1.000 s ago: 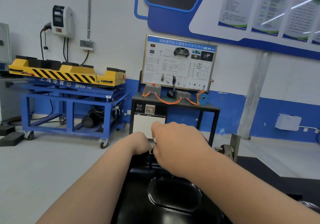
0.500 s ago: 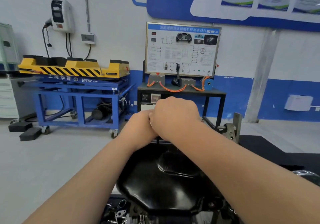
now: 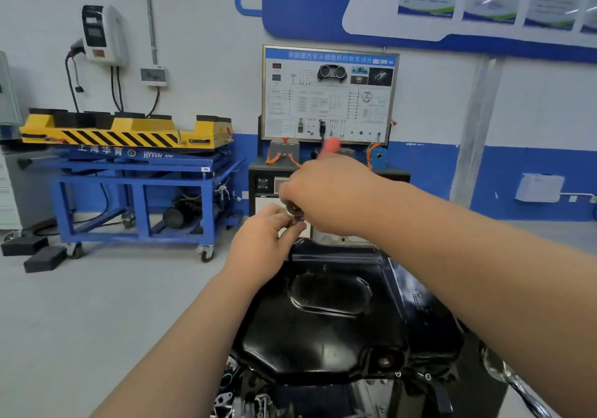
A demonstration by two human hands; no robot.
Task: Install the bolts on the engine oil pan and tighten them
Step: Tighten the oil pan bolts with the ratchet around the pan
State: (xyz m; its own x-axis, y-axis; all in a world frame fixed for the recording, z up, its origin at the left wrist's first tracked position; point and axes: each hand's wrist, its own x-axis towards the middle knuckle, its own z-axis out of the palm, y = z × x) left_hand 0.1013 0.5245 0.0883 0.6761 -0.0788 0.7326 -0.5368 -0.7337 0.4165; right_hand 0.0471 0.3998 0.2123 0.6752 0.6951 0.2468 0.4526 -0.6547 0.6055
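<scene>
- Oil pan point(image 3: 326, 314): black, glossy, with a raised oval panel in its top face. It sits low in the middle of the scene on an engine assembly, with the far edge just below both hands.
- Bolt heads point(image 3: 428, 376): small and bright, on the pan's near right rim. A larger round fitting point(image 3: 384, 361) sits in a recess just to their left.
- Right hand point(image 3: 329, 198): reaches in from the right above the pan's far edge, fingers wrapped round a red-handled tool point(image 3: 331, 144). The red end sticks up past the knuckles and the silver end points down and to the left.
- Left hand point(image 3: 258, 243): comes up from the near left, just under the right hand. Its thumb and fingertips are curled and pinch at the tool's silver end. This spot is blurred, so whether a bolt sits between them cannot be told.
- Lift trolley point(image 3: 135, 188): blue frame on castors, on the far left, carrying a yellow platform point(image 3: 122, 133) with black hazard stripes.
- Training board point(image 3: 329, 94): a framed wiring diagram on a black stand against the far wall, behind the hands, with orange cables at its base.
- Wall charger point(image 3: 101, 34): white, on the far left wall, with a cable hanging below it.
- Black blocks point(image 3: 45, 257): two, on the floor at the left, near the trolley's castor.
- White box point(image 3: 538, 187): on the blue wall band at the far right.
</scene>
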